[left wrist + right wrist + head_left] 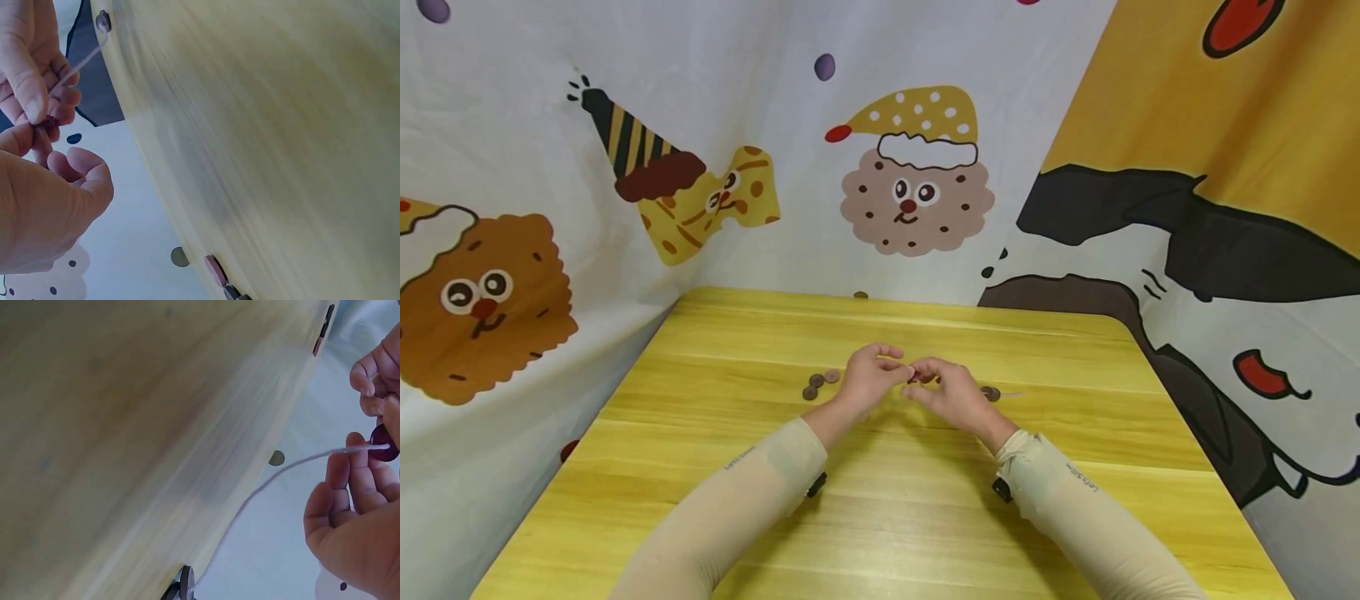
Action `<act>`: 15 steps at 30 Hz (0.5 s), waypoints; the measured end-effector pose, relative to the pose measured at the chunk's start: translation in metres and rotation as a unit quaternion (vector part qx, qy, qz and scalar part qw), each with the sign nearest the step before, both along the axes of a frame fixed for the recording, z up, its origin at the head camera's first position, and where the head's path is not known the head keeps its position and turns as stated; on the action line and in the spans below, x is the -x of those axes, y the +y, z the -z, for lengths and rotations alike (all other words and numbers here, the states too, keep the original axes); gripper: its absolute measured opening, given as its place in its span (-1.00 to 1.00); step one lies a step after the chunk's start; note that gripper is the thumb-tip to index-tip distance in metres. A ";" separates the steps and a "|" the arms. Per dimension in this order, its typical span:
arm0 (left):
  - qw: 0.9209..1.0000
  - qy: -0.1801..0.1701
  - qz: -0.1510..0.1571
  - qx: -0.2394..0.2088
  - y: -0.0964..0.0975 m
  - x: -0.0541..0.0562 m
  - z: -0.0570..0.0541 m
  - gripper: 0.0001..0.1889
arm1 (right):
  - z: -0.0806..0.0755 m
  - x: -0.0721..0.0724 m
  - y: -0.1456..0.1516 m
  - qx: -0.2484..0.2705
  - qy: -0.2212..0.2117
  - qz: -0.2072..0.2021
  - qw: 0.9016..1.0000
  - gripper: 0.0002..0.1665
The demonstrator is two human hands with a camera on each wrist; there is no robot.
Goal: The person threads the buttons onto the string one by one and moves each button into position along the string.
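My left hand (872, 377) and right hand (951, 393) meet above the wooden table, fingertips together. Between them is a small dark red round bead (381, 444), like a flat button, with a pale cord (300, 461) at its middle. The left hand (50, 206) pinches the bead from one side, its other fingers loosely bent. On the other side, the right hand (31, 69) pinches at it with thumb and fingers. From there the cord sags to dark discs (182, 584) on the table. In the head view these discs (991, 393) lie beside the right hand.
Left of the hands, two dark brown discs (813, 386) and a lighter, pinkish one (832, 376) lie on the yellow wooden table (865, 517). A short cord end (1012, 393) sticks out past the right-hand discs. A printed cloth (760, 50) hangs behind the table.
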State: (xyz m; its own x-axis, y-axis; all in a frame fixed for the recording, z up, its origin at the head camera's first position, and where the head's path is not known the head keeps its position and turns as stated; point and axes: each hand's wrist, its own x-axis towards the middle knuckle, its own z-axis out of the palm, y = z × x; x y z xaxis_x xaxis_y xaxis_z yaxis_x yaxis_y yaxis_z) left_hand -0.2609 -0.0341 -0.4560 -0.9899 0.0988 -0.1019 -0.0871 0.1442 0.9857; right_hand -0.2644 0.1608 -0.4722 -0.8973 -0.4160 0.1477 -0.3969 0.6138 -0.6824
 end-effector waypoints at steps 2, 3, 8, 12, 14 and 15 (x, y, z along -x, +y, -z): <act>1.000 -0.002 0.002 -0.006 0.000 -0.001 0.000 -0.70 | 0.000 -0.001 -0.001 0.003 0.018 0.007 1.000 -0.77; 1.000 -0.002 0.003 -0.007 -0.001 -0.001 0.000 -0.70 | 0.000 -0.001 -0.002 0.003 0.022 0.011 1.000 -0.80; 1.000 -0.003 0.001 -0.003 -0.002 -0.002 -0.001 -0.70 | -0.001 -0.002 -0.002 0.009 0.019 0.014 1.000 -0.81; 1.000 -0.011 0.000 -0.001 -0.003 -0.002 -0.001 -0.71 | -0.002 -0.002 -0.003 0.015 0.013 0.007 1.000 -0.82; 1.000 -0.016 0.000 -0.004 -0.003 -0.002 -0.001 -0.72 | -0.001 -0.002 -0.003 0.015 0.011 0.006 1.000 -0.83; 1.000 -0.019 -0.001 -0.006 -0.003 -0.002 -0.001 -0.72 | -0.001 -0.003 -0.003 0.014 0.010 0.007 1.000 -0.83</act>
